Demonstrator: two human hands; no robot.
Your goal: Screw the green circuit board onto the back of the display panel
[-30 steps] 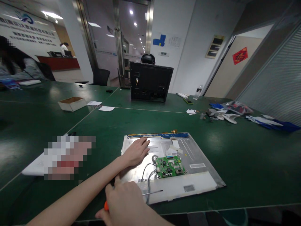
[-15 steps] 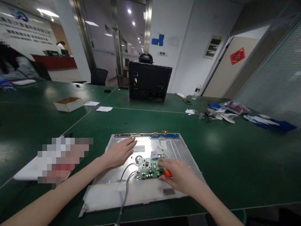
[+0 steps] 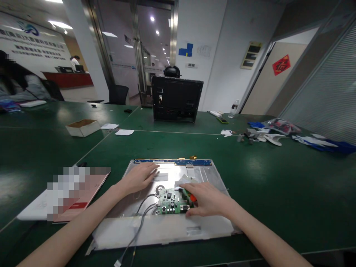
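A display panel [image 3: 207,226] lies back up on the table, with a narrow blue circuit strip [image 3: 164,162] along its far edge. A green circuit board [image 3: 168,202] sits over its middle, and dark cables [image 3: 143,218] run from the board's left side to a loose white connector [image 3: 117,263]. My left hand [image 3: 140,178] rests flat on the panel's upper left, fingers stretched out. My right hand [image 3: 207,199] curls over the board's right side, fingertips at its upper edge. Under its palm shows an orange-handled screwdriver [image 3: 193,197], mostly hidden, its thin shaft poking out to the right.
A black monitor housing [image 3: 178,98] stands at the back. A small open box [image 3: 83,128] and papers [image 3: 124,132] lie back left; a pink booklet [image 3: 94,193] lies near my left arm. Bottle [image 3: 233,108], scraps and bags [image 3: 282,126] are at the right.
My right hand has moved slightly left, its fingers further over the board. The panel and board have shifted a little left, and the cable end has swung left into view.
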